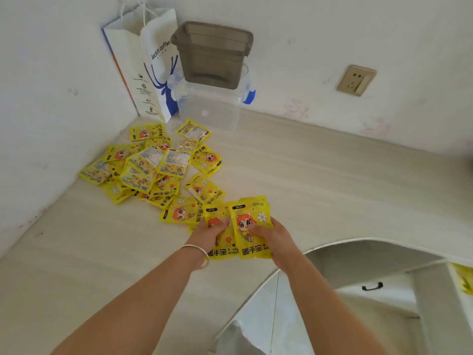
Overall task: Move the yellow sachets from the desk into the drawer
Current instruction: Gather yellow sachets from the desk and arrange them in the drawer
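Note:
Several yellow sachets with a red-haired cartoon figure lie in a loose pile [151, 162] on the pale desk [320, 180], toward the left corner. My left hand [208, 233] grips one small stack of sachets [218, 242] near the desk's front edge. My right hand [271, 235] grips a second stack [249, 226] beside it, thumb on top. The drawer [460, 278] stands open at the far right edge, with yellow sachets showing inside.
A white paper coffee bag [151, 70] stands in the back left corner. Beside it a grey bin [212, 52] sits on a clear plastic box [212, 111]. A wall socket [355, 79] is on the back wall. The desk front curves over a lower cabinet with a black handle [372, 286].

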